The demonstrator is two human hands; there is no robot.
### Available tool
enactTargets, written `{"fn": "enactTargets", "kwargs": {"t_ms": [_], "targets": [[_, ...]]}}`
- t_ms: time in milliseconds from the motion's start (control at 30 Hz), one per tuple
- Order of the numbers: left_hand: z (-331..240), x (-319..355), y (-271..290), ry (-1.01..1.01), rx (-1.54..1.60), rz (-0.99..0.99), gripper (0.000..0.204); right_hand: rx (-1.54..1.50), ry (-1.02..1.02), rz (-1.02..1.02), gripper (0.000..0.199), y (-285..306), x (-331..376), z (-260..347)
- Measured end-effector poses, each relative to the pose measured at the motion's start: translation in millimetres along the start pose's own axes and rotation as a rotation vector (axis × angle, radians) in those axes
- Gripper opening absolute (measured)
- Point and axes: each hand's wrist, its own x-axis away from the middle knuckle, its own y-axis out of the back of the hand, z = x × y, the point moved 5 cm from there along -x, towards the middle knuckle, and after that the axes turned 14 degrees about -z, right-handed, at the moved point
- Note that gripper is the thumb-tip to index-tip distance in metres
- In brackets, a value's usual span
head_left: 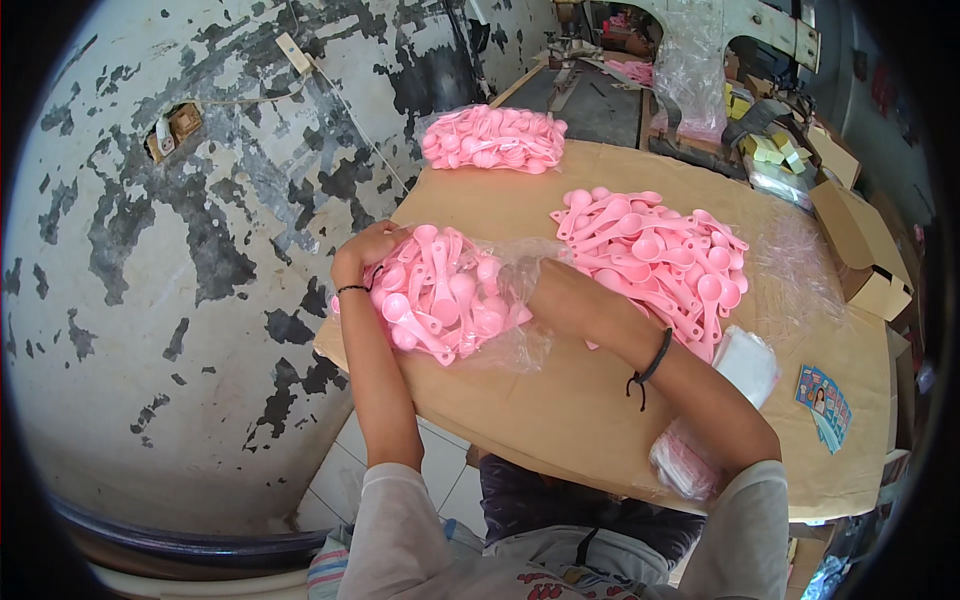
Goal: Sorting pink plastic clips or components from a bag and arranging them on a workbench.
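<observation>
Pink measuring spoons (pixel 440 285) lie heaped in a clear plastic bag (pixel 520 345) near the table's left edge. My left hand (pixel 372 248) curls over the bag's far left end, closed on the plastic. At the bag's right end, my right hand (pixel 535 285) reaches into or under the crinkled film; its fingers are hidden there. Just beyond that hand, a loose pile of pink spoons (pixel 650 250) spreads over the brown table. A filled clear bag of pink spoons (pixel 495 140) rests at the far edge.
Folded clear plastic bags (pixel 745 365) and another plastic packet (pixel 685 465) lie by my right forearm. Printed cards (pixel 825 405) fan out at the right. Loose film (pixel 800 260) and an open cardboard box (pixel 865 245) stand beyond. A peeling wall (pixel 200 300) borders the left side.
</observation>
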Motion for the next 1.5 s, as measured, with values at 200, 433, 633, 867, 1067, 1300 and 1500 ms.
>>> {"fn": "enactTargets", "kwargs": {"t_ms": [200,433,633,867,1067,1300,1500], "targets": [[15,-9,3,0.011,0.032,-0.015,0.057,-0.219,-0.191,0.37,0.023,75,-19,12],[9,1,1,0.059,0.056,-0.041,0.055,-0.342,-0.229,0.216,0.023,165,-4,-28],[-10,18,-1,0.072,0.004,0.036,0.062,-0.077,-0.343,-0.007,0.024,162,7,-82],[37,-15,4,0.121,0.026,-0.057,0.061,-0.174,-0.262,0.37,0.019,158,-2,-15],[16,-9,-7,0.089,-0.015,-0.02,0.059,-0.291,-0.247,0.334,0.021,59,3,-8],[21,0,7,0.07,-0.059,-0.164,0.058,-0.04,-0.013,0.117,0.012,13,4,23],[-88,128,54,-0.646,-0.077,-0.737,0.045,0.108,0.011,0.129,0.016,5,16,17]]}}
